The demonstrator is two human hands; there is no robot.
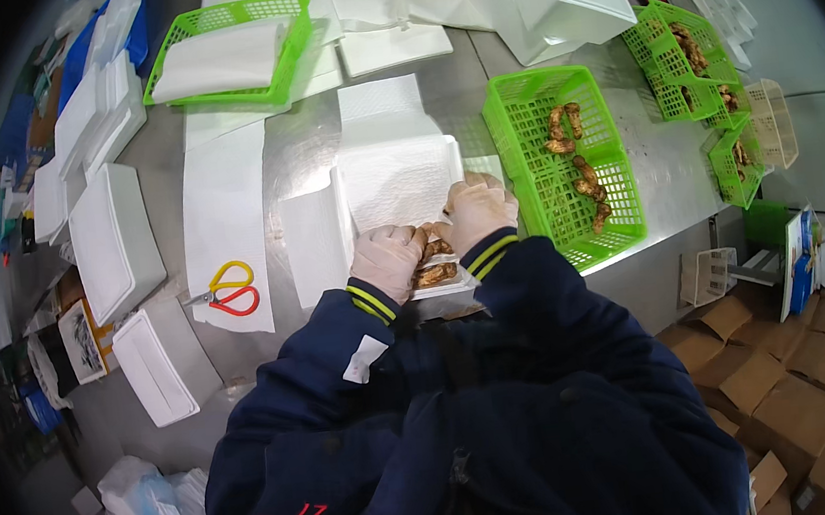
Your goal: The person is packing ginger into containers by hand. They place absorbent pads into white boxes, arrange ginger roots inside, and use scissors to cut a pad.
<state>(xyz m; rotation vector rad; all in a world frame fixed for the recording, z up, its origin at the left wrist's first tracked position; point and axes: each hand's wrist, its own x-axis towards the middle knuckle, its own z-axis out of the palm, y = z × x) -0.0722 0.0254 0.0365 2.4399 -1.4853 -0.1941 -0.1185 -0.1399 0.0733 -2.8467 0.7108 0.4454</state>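
Observation:
A white foam box [453, 155] lined with white paper [396, 176] lies before me, its paper flaps spread past the left and far sides. Brown mushrooms, among them a thick mushroom [435, 275], rest at its near end with white paper between them. My left hand [386, 262], in a pale glove, curls over the box's near left side. Over the right side bends my gloved right hand [481, 209]. The fingertips of both hands meet close to the mushrooms; what they pinch is hidden.
Right of the box, a green plastic basket [498, 143] holds several mushrooms. Scissors [231, 290] with yellow and red handles lie on a paper strip [226, 202] at left. White foam boxes [116, 239] line the left edge. Another green basket [299, 43] holds paper sheets.

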